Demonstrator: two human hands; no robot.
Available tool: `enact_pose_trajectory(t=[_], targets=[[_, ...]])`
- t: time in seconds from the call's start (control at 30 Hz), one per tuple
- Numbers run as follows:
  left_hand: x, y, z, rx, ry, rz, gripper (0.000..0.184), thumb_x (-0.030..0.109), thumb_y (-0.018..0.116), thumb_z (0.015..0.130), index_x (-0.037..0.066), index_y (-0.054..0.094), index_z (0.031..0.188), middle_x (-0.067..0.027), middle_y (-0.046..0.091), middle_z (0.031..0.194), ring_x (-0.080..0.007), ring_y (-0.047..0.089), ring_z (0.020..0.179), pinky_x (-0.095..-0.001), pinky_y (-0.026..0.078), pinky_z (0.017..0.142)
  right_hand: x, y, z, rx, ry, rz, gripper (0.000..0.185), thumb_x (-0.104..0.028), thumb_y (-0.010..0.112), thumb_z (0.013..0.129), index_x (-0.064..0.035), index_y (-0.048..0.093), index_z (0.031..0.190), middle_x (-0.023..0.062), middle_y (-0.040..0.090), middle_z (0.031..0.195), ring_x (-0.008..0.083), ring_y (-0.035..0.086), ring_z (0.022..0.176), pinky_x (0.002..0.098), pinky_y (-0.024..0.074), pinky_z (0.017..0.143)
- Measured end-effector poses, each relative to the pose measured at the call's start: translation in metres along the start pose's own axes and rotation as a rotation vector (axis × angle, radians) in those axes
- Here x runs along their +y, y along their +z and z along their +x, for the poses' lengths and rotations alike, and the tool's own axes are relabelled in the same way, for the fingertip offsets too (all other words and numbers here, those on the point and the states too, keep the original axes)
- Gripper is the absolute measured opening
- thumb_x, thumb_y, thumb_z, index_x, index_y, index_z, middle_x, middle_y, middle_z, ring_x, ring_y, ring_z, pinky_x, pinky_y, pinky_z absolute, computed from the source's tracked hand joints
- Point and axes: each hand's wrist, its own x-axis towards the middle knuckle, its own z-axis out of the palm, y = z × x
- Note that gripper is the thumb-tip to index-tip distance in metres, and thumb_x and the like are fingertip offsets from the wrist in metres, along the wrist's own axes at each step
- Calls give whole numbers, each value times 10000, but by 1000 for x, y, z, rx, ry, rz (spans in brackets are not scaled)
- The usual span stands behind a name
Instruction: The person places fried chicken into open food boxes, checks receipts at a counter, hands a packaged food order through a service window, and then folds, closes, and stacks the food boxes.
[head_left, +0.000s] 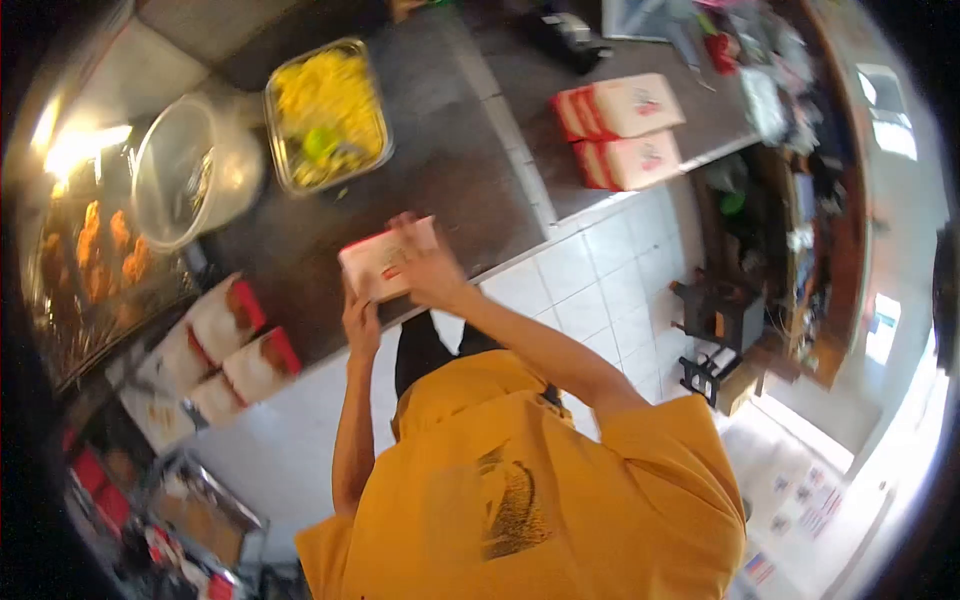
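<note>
A small white cardboard food box [385, 262] with red trim and a red print lies shut on the dark counter in front of me. My left hand [361, 315] holds it at its near left corner, thumb and fingers against the side. Across the top right part of the lid lies my right hand [428, 268], fingers stretched out and slightly blurred. Beyond the box is a clear rectangular tray [283, 170] of yellow food, with a round green item [320, 144] on top.
A translucent bucket [235, 150] stands left of the tray, near a lit display with fried pieces [95, 250]. Open white and red boxes [225, 322] sit at the counter's left edge. Stacked closed boxes [635, 105] lie to the right, past a metal strip [505, 140]. White tiles [580, 270] face the counter's side.
</note>
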Motion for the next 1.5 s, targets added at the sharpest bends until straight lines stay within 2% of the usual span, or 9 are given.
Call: enact_pose_trajectory(t=[0.1,0.47,0.53,0.73,0.9,1.03,1.17,1.37,1.5], targets=[[22,4,2,64,-7,-55,463,70,493,983,56,530,1444,-229,276,1618,-335,342,1470,-375,320,1158,-3,4,34,-76,-122,17,484,-239,762,658,-19,680,1081,261,479,1402,403,417,1327,598,240,1168],[174,79,2,-200,6,-811,589,117,470,1028,-70,252,1543,-194,331,1596,-291,346,1462,-381,286,1184,102,-153,-98,78,11,261,363,-142,765,588,-15,683,918,248,505,1278,456,461,1223,534,348,1081],[189,102,14,-327,73,-836,705,292,589,1001,-7,281,1560,-186,336,1597,-301,350,1465,-432,313,1172,138,-198,-125,163,25,212,367,-87,755,555,-6,672,903,239,511,1293,428,483,1211,492,389,1051],[269,180,81,-618,4,-861,642,38,550,993,-27,254,1559,-196,319,1603,-322,341,1464,-365,308,1170,245,-330,-156,90,100,-79,381,-88,770,554,-33,645,910,197,526,1272,393,482,1210,497,376,1069],[347,265,142,-532,-94,-837,595,133,600,997,-26,348,1513,-181,495,1463,-264,523,1314,-326,428,1055,332,-302,-170,-94,28,-264,344,-23,751,604,-60,664,935,163,460,1453,328,389,1404,510,245,1226],[344,326,174,-493,5,-429,605,278,631,989,-10,398,1467,-173,691,1136,-240,693,987,-326,536,856,342,-282,-184,138,234,-196,413,-45,821,568,-97,692,957,152,394,1536,352,288,1477,558,228,1220],[363,331,171,-472,-134,-391,556,307,556,1018,51,425,1494,-161,680,1144,-209,648,993,-337,492,883,335,-278,-204,410,544,107,513,-54,828,542,-92,681,1032,148,369,1556,423,188,1507,539,215,1209],[314,381,169,-86,171,-383,645,356,492,1048,38,251,1555,-266,667,1187,-382,684,997,-418,540,850,361,-221,-212,729,654,526,570,-52,840,553,-75,631,1082,149,590,1266,362,378,1398,486,341,1133],[302,366,176,-301,50,-193,656,373,423,1054,56,162,1565,-290,430,1361,-453,465,1204,-466,440,982,366,-211,-214,671,682,528,582,-84,823,692,-49,581,1220,110,595,1211,271,531,1208,404,454,1003]])
